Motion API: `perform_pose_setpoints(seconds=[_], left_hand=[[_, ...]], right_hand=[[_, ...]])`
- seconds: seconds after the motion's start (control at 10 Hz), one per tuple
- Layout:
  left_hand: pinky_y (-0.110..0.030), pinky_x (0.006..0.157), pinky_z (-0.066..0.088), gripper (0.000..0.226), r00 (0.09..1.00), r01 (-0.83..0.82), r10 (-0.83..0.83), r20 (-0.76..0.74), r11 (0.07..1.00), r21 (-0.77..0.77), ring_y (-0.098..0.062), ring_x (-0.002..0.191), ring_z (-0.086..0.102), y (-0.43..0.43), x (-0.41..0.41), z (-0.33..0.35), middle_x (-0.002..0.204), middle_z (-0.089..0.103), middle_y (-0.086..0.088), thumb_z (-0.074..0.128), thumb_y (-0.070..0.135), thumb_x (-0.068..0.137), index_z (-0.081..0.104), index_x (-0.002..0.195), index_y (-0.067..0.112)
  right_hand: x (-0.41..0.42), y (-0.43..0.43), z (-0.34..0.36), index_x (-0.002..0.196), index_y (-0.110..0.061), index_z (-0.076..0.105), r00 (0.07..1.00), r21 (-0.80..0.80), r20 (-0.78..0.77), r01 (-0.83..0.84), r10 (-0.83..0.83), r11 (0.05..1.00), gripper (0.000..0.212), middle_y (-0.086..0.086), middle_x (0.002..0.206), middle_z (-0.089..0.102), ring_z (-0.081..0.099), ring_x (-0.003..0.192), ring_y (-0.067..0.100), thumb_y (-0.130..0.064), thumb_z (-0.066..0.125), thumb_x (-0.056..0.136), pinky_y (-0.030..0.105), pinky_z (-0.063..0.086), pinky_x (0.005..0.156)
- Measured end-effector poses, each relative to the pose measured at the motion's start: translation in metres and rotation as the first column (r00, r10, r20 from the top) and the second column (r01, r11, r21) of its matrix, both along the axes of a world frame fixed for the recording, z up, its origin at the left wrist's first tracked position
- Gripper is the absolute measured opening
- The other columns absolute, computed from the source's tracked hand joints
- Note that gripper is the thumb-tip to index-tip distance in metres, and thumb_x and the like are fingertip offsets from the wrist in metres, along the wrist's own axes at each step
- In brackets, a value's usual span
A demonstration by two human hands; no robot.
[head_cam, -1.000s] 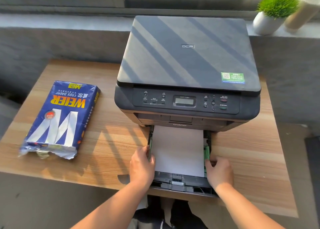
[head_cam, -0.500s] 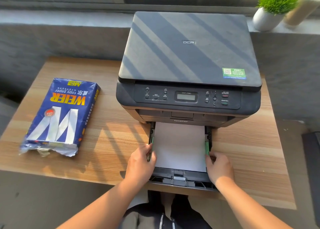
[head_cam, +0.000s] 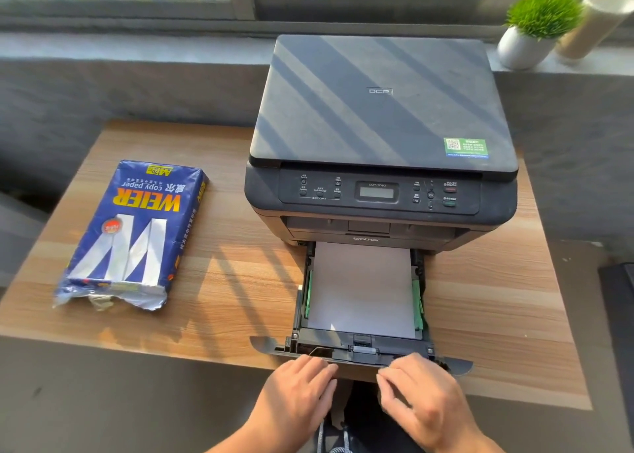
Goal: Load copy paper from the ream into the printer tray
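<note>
A dark grey printer [head_cam: 380, 109] stands on a wooden table [head_cam: 226, 291]. Its black printer tray [head_cam: 329, 346] is pulled out toward me over the table's front edge. A stack of white copy paper [head_cam: 360, 288] lies flat in the tray between green side guides [head_cam: 417, 305]. My left hand [head_cam: 295, 397] and my right hand [head_cam: 422, 394] are side by side at the tray's front panel, fingers curled against its lower front edge. The blue ream [head_cam: 133, 233], torn open at its near end, lies on the table to the left.
A potted green plant [head_cam: 538, 23] and a pale cylinder [head_cam: 593, 20] stand on the windowsill at the back right. The grey wall ledge runs behind the table. The tray's front flap sticks out past the table edge on both sides.
Both hands have left the tray's side guides and moved back to its front panel. The camera view has shifted slightly; the paper lies in the tray as before.
</note>
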State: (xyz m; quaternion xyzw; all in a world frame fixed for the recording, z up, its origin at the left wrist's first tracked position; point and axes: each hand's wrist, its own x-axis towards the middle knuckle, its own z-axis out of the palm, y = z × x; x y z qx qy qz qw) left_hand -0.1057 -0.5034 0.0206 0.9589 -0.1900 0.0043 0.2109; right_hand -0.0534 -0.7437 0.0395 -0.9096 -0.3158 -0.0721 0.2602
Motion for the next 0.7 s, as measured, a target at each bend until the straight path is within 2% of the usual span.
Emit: perform_pose_setpoints(seconds=[0.1,0.2,0.3,0.4,0.5,0.6,0.7], left_hand=[[-0.026,0.071,0.056,0.020,0.999,0.015,-0.015,-0.038,1.000,-0.001,-0.013,0.085,0.063,0.002,0.000,0.000,0.098,0.069,0.007,0.056,0.028,0.095,0.066,0.110,0.019],[-0.028,0.076,0.056,0.022,0.998,0.019,-0.020,-0.066,1.000,-0.008,-0.014,0.087,0.064,0.003,0.003,0.000,0.099,0.068,0.006,0.054,0.027,0.096,0.065,0.112,0.018],[-0.028,0.085,0.054,0.026,0.994,-0.007,0.008,-0.112,1.000,0.011,-0.015,0.095,0.062,0.002,0.018,0.002,0.105,0.067,0.005,0.053,0.027,0.095,0.062,0.118,0.017],[-0.031,0.085,0.055,0.030,0.992,-0.049,0.052,-0.112,0.998,0.035,-0.018,0.096,0.063,-0.001,0.052,0.006,0.107,0.068,-0.001,0.057,0.023,0.091,0.062,0.119,0.014],[-0.035,0.088,0.055,0.038,0.991,-0.072,0.080,-0.105,0.994,0.078,-0.024,0.100,0.064,-0.003,0.096,0.008,0.113,0.068,-0.009,0.063,0.018,0.087,0.061,0.123,0.008],[-0.045,0.102,0.047,0.057,0.964,-0.140,0.164,-0.209,0.982,0.123,-0.037,0.117,0.057,-0.002,0.141,0.008,0.129,0.060,-0.019,0.063,0.015,0.083,0.048,0.137,0.003],[-0.043,0.107,0.039,0.064,0.930,-0.190,0.237,-0.281,0.964,0.184,-0.034,0.128,0.047,-0.004,0.171,0.013,0.140,0.051,-0.016,0.057,0.018,0.084,0.039,0.145,0.008]], right_hand=[[-0.008,-0.004,-0.015,0.081,-0.015,0.075,0.995,-0.152,-0.066,-0.088,0.079,0.984,0.011,-0.003,0.071,0.068,0.063,0.062,0.015,-0.017,0.064,0.084,0.028,0.057,0.057],[-0.007,-0.004,-0.020,0.088,-0.015,0.077,0.988,-0.218,-0.142,-0.087,0.057,0.972,0.016,-0.002,0.078,0.073,0.070,0.071,0.013,-0.018,0.063,0.079,0.025,0.060,0.066],[0.004,0.008,-0.015,0.097,-0.010,0.076,0.980,-0.262,-0.198,-0.034,-0.019,0.964,0.022,0.000,0.083,0.073,0.070,0.076,0.016,-0.014,0.066,0.077,0.028,0.060,0.069],[0.033,0.021,-0.014,0.101,-0.008,0.072,0.967,-0.298,-0.227,0.039,-0.111,0.954,0.025,0.003,0.085,0.069,0.067,0.076,0.021,-0.010,0.065,0.078,0.033,0.059,0.068],[0.079,0.039,-0.009,0.102,-0.009,0.069,0.956,-0.428,-0.209,0.099,-0.205,0.898,0.024,0.007,0.093,0.067,0.066,0.082,0.024,-0.011,0.064,0.079,0.036,0.058,0.073],[0.131,0.054,-0.005,0.123,-0.008,0.058,0.916,-0.534,-0.254,0.134,-0.309,0.835,0.042,0.010,0.124,0.059,0.059,0.110,0.030,-0.013,0.060,0.081,0.042,0.053,0.089],[0.154,0.062,0.000,0.127,-0.011,0.051,0.910,-0.562,-0.255,0.136,-0.328,0.816,0.043,0.008,0.128,0.053,0.051,0.119,0.028,-0.016,0.054,0.084,0.044,0.051,0.090]])
